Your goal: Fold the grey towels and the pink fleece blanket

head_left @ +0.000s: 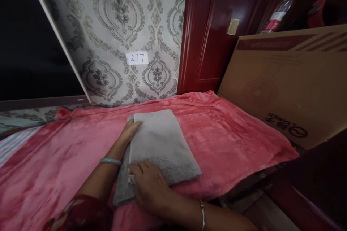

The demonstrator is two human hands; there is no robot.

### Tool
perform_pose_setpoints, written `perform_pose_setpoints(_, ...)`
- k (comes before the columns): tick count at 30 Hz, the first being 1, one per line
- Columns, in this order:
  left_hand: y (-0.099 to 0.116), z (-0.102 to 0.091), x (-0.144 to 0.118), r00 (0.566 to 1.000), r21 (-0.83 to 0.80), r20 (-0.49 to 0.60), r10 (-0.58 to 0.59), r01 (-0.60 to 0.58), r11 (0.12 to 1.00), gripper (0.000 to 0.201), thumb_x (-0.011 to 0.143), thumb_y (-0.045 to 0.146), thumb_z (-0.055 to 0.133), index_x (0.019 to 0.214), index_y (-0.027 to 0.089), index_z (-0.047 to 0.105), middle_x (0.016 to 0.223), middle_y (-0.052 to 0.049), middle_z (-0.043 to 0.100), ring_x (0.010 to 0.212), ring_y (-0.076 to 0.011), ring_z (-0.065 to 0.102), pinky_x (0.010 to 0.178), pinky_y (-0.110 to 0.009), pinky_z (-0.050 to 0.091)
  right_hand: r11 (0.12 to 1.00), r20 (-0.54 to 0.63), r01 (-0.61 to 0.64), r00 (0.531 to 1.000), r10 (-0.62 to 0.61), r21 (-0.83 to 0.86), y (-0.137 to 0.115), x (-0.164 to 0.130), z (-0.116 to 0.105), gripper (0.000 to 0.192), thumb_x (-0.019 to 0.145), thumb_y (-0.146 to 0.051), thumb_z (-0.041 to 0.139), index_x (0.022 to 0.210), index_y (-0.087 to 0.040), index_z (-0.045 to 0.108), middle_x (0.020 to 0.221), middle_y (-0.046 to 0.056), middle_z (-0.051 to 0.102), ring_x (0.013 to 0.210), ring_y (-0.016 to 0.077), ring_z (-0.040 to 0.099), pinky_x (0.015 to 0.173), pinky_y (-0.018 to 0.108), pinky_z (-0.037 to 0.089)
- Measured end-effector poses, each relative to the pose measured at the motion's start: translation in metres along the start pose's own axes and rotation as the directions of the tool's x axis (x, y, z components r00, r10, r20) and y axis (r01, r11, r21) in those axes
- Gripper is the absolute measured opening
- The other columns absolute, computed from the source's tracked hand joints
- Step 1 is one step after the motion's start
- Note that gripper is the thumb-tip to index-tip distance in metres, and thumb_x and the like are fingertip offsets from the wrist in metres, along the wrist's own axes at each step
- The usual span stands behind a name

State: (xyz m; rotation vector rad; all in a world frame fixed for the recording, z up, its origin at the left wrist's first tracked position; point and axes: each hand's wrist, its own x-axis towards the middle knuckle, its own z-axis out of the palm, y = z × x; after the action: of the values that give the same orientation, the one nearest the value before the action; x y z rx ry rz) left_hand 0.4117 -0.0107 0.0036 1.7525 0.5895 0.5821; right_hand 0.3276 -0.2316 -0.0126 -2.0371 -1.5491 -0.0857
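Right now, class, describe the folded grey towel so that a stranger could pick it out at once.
Find the pink blanket spread below the patterned wall. The grey towel lies folded at its middle, with the left hand at its far edge and the right hand on its near edge. It is the only grey cloth there.

Matt grey towel [162,144] on plush pink blanket [230,133].
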Motion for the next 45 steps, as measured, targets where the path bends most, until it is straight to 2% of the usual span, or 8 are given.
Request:
perform_pose_setpoints(4,-0.004,0.002,0.012,0.996,0.076,-0.09,0.005,0.001,0.997,0.043,0.071,0.044,0.073,0.102,0.014,0.067,0.091,-0.012,0.075,0.081,-0.0267,0.072,0.074,-0.037,0.056,0.998,0.009,-0.027,1.0,0.028,-0.05,0.002,-0.005,0.002,0.022,0.084,-0.013,0.059,0.105,-0.02,0.061,0.105,0.007,0.061,0.099,0.0242,0.052,0.085,0.037,0.045)
perform_pose_setpoints(8,-0.005,-0.008,0.018,0.975,0.2,-0.22,0.023,0.022,0.98,0.041,0.07,0.033,0.073,0.105,0.015,0.063,0.101,-0.014,0.073,0.099,-0.0298,0.069,0.085,-0.039,0.053,0.994,-0.011,0.019,1.0,-0.021,-0.112,0.002,-0.006,0.01,0.02,0.082,-0.008,0.06,0.097,-0.021,0.062,0.1,0.007,0.06,0.096,0.0242,0.051,0.081,0.037,0.044)
perform_pose_setpoints(12,-0.005,-0.012,0.021,0.961,0.276,-0.273,0.042,0.037,0.961,0.035,0.07,0.027,0.073,0.101,0.017,0.062,0.098,-0.012,0.073,0.101,-0.0301,0.068,0.088,-0.038,0.051,0.991,-0.036,0.019,0.999,-0.024,-0.135,0.001,-0.004,0.016,0.015,0.084,-0.01,0.062,0.094,-0.021,0.062,0.098,0.006,0.061,0.092,0.024,0.051,0.079,0.038,0.043)
perform_pose_setpoints(16,-0.006,-0.009,0.026,0.967,0.28,-0.252,0.03,0.043,0.959,0.022,0.071,0.022,0.07,0.092,0.018,0.064,0.082,-0.006,0.072,0.09,-0.0265,0.07,0.078,-0.033,0.051,0.989,-0.042,0.03,0.998,-0.036,-0.144,0.003,-0.003,0.017,0.014,0.088,-0.01,0.06,0.096,-0.021,0.064,0.096,0.007,0.062,0.089,0.023,0.052,0.075,0.036,0.042)
perform_pose_setpoints(21,-0.003,-0.012,0.025,0.966,0.318,-0.247,0.081,0.002,0.948,0.032,0.079,0.017,0.059,0.111,0.018,0.062,0.082,-0.003,0.07,0.079,-0.02,0.068,0.072,-0.028,0.049,0.989,-0.067,0.079,0.994,-0.088,-0.125,0.004,0.003,0.004,0.018,0.089,-0.008,0.059,0.1,-0.021,0.066,0.095,0.006,0.062,0.088,0.0221,0.051,0.074,0.035,0.041)
perform_pose_setpoints(29,-0.005,-0.028,0.025,0.976,0.423,-0.193,0.096,-0.005,0.906,0.024,0.077,0.016,0.061,0.1,0.021,0.064,0.081,-0.004,0.068,0.089,-0.0261,0.066,0.081,-0.033,0.046,0.978,-0.025,0.122,0.991,-0.128,-0.168,-0.001,0.007,0.017,0.01,0.091,-0.014,0.059,0.099,-0.018,0.064,0.096,0.007,0.062,0.09,0.023,0.05,0.077,0.037,0.041)
perform_pose_setpoints(39,-0.02,-0.032,0.029,0.989,0.266,-0.139,0.058,-0.019,0.964,0.035,0.073,0.017,0.058,0.107,0.018,0.061,0.074,0.002,0.061,0.068,-0.0166,0.059,0.066,-0.026,0.044,0.981,-0.076,0.167,0.982,-0.175,-0.097,-0.005,0.011,0.001,0.018,0.09,-0.009,0.055,0.102,-0.018,0.065,0.095,0.007,0.061,0.089,0.0228,0.048,0.074,0.036,0.042)
perform_pose_setpoints(45,-0.024,-0.032,0.029,0.99,0.172,-0.14,0.034,-0.01,0.985,0.036,0.068,0.014,0.055,0.103,0.018,0.06,0.06,0.006,0.049,0.052,-0.0132,0.047,0.054,-0.023,0.037,0.962,-0.028,0.202,0.977,-0.21,-0.183,-0.009,0.007,0.012,0.013,0.092,-0.009,0.053,0.095,-0.017,0.063,0.092,0.008,0.06,0.086,0.0227,0.048,0.071,0.036,0.041)
